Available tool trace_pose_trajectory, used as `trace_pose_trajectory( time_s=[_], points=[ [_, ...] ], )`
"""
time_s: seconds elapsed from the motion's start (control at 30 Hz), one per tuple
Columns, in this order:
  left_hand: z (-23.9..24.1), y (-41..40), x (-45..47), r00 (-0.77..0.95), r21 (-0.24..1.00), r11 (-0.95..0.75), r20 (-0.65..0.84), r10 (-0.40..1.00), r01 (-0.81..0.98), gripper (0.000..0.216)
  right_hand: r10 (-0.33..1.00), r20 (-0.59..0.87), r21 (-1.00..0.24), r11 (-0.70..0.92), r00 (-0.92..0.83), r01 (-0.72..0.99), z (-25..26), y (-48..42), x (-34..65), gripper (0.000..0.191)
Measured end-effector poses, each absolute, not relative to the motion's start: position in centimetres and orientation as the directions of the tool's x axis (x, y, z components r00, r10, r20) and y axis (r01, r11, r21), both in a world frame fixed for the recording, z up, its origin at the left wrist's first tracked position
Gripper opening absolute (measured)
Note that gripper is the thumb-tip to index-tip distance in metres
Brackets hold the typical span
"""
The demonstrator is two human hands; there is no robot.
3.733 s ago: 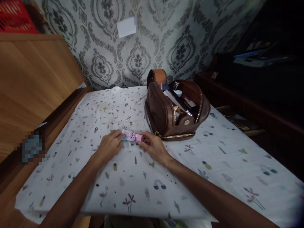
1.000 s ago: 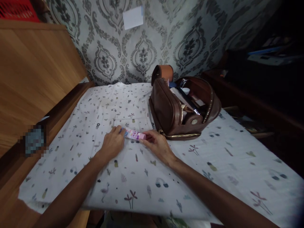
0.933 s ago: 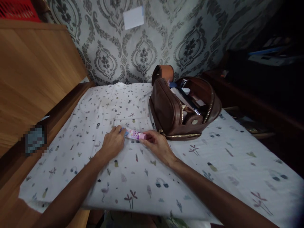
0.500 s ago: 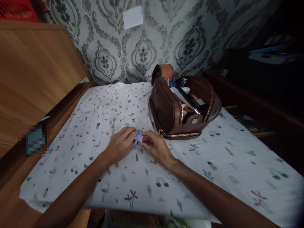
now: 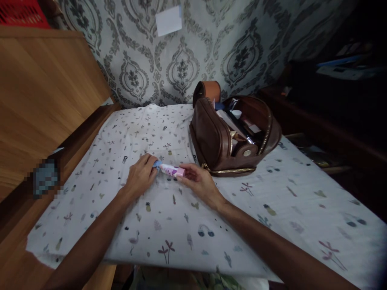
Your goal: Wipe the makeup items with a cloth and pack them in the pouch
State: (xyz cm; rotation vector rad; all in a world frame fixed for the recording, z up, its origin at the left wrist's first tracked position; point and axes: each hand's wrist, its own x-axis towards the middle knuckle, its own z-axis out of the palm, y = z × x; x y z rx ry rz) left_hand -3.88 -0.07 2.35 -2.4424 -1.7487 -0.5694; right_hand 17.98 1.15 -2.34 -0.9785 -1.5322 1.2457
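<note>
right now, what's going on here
A person's right hand holds a small pink-and-white tube by its pink end. The left hand holds something blue, seemingly a cloth, at the tube's other end. Both hands are above a patterned sheet. Beyond the right hand, a brown bag stands open with things inside.

patterned grey wall [image 5: 199, 60], wooden panel [image 5: 45, 92]

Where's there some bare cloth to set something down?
Printed cloth lies bare beyond the left hand, between the wooden panel, patterned wall and brown bag; also right of the right hand, in front of the bag. It's crowded between the hands, which hold a pink tube and blue cloth.
</note>
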Motion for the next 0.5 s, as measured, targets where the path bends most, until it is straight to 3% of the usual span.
trace_pose_trajectory(
  time_s=[0.2,0.33,0.5],
  points=[
    [2.3,0.0,-4.1,0.284,0.108,-0.375,0.474,0.834,0.921,0.025,0.931,0.301,-0.928,0.336,-0.206,0.161,-2.1,1.0,18.4,0.025],
    [2.2,-0.6,-3.1,0.321,0.105,-0.456,0.572,0.755,0.884,0.032,0.913,0.320,-0.900,0.377,-0.254,0.221,-2.1,0.6,18.2,0.026],
    [1.9,-1.6,-1.2,0.574,0.012,-0.652,0.460,0.677,0.759,0.039,0.921,0.290,-0.921,0.342,-0.259,0.185,-2.4,0.6,17.9,0.028]
  ],
)
